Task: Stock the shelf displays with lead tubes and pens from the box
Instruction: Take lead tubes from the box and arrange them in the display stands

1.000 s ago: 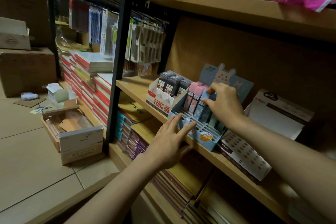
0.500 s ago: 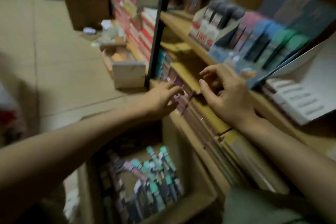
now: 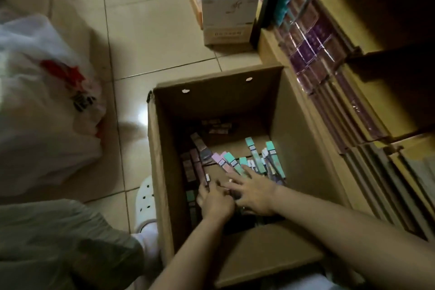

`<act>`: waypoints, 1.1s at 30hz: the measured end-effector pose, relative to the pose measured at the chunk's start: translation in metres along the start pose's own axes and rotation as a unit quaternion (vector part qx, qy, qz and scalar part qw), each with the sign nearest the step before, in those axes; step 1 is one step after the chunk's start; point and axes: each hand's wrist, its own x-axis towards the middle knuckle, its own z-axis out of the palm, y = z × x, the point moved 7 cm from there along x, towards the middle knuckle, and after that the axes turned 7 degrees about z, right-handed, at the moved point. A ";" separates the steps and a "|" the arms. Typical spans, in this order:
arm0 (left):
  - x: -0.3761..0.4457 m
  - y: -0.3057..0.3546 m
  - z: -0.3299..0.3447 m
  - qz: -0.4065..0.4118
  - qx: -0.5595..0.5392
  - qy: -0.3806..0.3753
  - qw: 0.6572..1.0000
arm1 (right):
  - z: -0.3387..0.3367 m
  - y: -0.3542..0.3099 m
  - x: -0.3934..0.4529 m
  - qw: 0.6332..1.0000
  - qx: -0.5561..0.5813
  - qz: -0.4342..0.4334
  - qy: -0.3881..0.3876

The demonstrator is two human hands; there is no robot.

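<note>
White plastic bag (image 3: 44,101) slumps on the tiled floor (image 3: 150,37) at left. Beside it, an open cardboard box (image 3: 162,172) holds loose lead tubes (image 3: 253,155) in pink, green and grey, heaped toward its near wall. Inside, the left hand (image 3: 215,202) curls its fingers around a dark tube (image 3: 202,172); the right hand (image 3: 254,192) lies just beside it, fingers spread flat over the pile. Wrapped notebooks (image 3: 313,54) line the shelf (image 3: 268,40) at right.
</note>
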 end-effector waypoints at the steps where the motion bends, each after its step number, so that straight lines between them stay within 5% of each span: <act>1: 0.002 -0.007 0.004 -0.014 -0.008 0.005 1.000 | 0.009 -0.005 0.008 0.999 -0.025 -0.018 -0.012; 8: 0.013 -0.025 0.025 -0.004 0.055 -0.009 0.998 | 0.046 0.003 0.022 0.995 -0.090 -0.042 -0.010; 16: 0.026 -0.011 0.038 0.101 0.117 -0.009 0.988 | 0.044 0.033 0.021 0.998 -0.007 0.054 0.014; 19: 0.034 0.000 0.021 0.129 0.058 0.063 0.988 | 0.034 0.035 0.016 0.994 0.072 0.078 0.037; 23: 0.051 0.022 -0.015 0.137 -0.026 0.200 0.970 | 0.014 0.061 0.007 0.913 0.301 0.238 0.142; 27: 0.094 0.045 -0.025 0.134 0.058 0.171 0.974 | 0.007 0.093 0.008 0.836 0.370 0.342 0.216; 33: 0.113 0.046 -0.012 0.115 0.201 0.122 0.965 | 0.009 0.122 0.039 0.833 0.398 0.338 0.181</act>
